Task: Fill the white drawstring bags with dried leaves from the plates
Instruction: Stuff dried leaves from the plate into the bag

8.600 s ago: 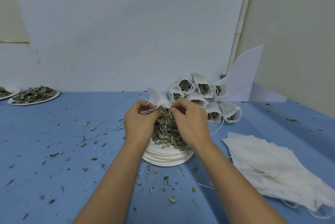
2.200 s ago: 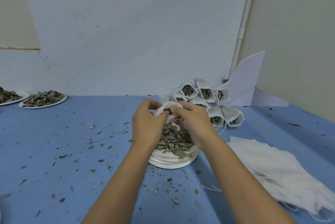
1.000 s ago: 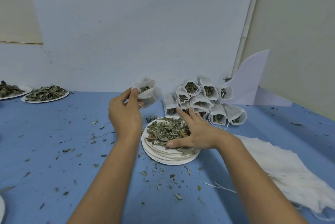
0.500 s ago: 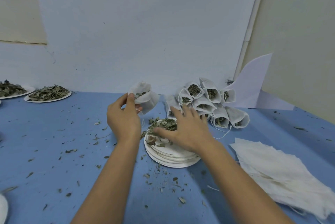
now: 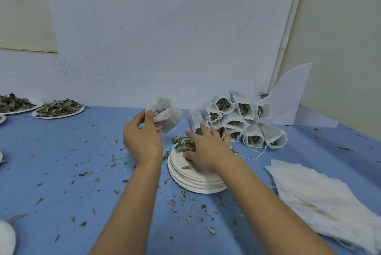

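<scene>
The left hand (image 5: 142,141) pinches a white drawstring bag (image 5: 168,115) at its rim and holds it in the air, mouth open, some leaves inside. The right hand (image 5: 208,149) rests with spread, nearly straight fingers on the dried leaves (image 5: 183,143) — they lie on the stack of plates (image 5: 198,180). Just behind are filled bags (image 5: 237,118); empty bags (image 5: 321,197) lie at right on the blue table (image 5: 61,172).

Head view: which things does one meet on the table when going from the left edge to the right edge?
Plates of dried leaves → left hand holding a white bag → stack of plates → pile of filled bags → flat empty bags.
</scene>
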Demonstrator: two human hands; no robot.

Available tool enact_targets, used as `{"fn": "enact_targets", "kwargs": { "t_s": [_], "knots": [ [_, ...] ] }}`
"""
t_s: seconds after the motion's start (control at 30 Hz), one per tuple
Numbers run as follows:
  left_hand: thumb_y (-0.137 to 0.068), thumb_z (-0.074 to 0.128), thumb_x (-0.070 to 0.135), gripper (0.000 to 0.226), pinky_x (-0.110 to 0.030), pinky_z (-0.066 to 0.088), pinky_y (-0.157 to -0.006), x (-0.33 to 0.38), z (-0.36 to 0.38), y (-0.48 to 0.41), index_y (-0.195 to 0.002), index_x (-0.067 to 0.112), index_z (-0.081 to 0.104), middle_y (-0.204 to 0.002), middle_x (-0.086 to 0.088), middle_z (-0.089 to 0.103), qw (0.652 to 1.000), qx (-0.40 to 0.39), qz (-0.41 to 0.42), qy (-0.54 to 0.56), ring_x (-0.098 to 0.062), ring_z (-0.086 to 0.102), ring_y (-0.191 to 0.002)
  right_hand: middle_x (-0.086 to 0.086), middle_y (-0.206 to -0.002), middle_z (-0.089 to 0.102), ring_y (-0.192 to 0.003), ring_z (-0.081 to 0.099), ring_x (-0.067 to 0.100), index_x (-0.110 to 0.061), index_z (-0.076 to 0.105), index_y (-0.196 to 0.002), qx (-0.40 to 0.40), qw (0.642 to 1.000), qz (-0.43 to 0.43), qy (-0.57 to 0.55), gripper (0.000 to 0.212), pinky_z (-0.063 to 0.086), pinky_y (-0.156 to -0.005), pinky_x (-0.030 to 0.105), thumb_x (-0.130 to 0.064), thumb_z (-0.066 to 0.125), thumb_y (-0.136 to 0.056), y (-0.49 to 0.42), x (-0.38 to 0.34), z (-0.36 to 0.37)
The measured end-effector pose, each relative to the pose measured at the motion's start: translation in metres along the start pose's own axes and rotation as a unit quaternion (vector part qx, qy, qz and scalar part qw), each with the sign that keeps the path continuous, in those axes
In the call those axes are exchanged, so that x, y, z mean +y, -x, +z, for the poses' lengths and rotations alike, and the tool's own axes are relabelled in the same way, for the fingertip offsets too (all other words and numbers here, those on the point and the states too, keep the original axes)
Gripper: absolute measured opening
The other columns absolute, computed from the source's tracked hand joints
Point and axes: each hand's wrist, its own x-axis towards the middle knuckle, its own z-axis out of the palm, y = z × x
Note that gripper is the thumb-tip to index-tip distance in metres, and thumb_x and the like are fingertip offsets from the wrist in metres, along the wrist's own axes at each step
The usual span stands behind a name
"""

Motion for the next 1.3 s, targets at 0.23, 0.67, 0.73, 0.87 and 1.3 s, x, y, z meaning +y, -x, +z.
{"fn": "enact_targets", "kwargs": {
  "t_s": [0.23, 0.67, 0.73, 0.87, 1.3],
  "knots": [
    [-0.095, 0.056, 0.025, 0.019, -0.036, 0.057, -0.079, -0.001, -0.001, -0.001, -0.104, 0.013, 0.069, -0.112, -0.009, 0.064, 1.0, 0.001, -0.001, -0.003, 0.008, 0.061, -0.058, 0.0, -0.149, 0.037, -0.141, 0.027, 0.018, -0.024, 0.047, -0.136, 0.025, 0.986, -0.161, 0.023, 0.046, -0.014, -0.11, 0.06, -0.042, 0.022, -0.102, 0.0, -0.02, -0.002],
    [-0.095, 0.056, 0.028, 0.024, -0.043, 0.054, -0.087, 0.001, -0.001, 0.001, -0.106, 0.011, 0.069, -0.112, -0.009, 0.064, 1.0, 0.0, -0.015, -0.022, -0.023, 0.066, -0.091, 0.001, -0.146, 0.042, -0.136, 0.035, 0.017, -0.025, 0.054, -0.13, 0.162, 0.982, -0.093, -0.003, 0.043, -0.001, -0.114, 0.051, -0.046, 0.034, -0.098, 0.014, -0.005, 0.006],
    [-0.095, 0.056, 0.028, 0.022, -0.043, 0.055, -0.086, 0.002, -0.001, 0.001, -0.105, 0.012, 0.069, -0.112, -0.01, 0.064, 1.0, 0.002, -0.014, -0.024, -0.021, 0.066, -0.087, 0.0, -0.158, 0.02, -0.145, 0.017, 0.019, -0.033, 0.036, -0.143, 0.169, 0.981, 0.001, -0.097, 0.061, 0.005, -0.115, 0.051, -0.064, 0.034, -0.091, 0.012, 0.002, 0.004],
    [-0.095, 0.056, 0.027, 0.02, -0.038, 0.056, -0.083, 0.001, -0.001, 0.002, -0.102, 0.014, 0.068, -0.112, -0.009, 0.064, 1.0, 0.004, -0.01, -0.028, -0.009, 0.065, -0.075, 0.004, -0.16, -0.008, -0.146, -0.009, 0.033, -0.044, 0.011, -0.149, 0.031, 0.979, 0.108, -0.167, 0.093, 0.002, -0.114, 0.059, -0.089, 0.031, -0.07, 0.009, 0.017, 0.005],
    [-0.096, 0.054, 0.025, 0.022, -0.031, 0.056, -0.075, -0.002, -0.001, 0.002, -0.105, 0.01, 0.068, -0.111, -0.011, 0.065, 1.0, 0.004, -0.015, -0.022, -0.003, 0.06, -0.06, 0.01, -0.122, 0.054, -0.115, 0.047, 0.028, -0.015, 0.055, -0.121, 0.089, 0.984, 0.028, -0.153, 0.042, 0.042, -0.095, 0.039, -0.046, 0.051, -0.093, 0.004, -0.002, 0.019]
  ]
}}
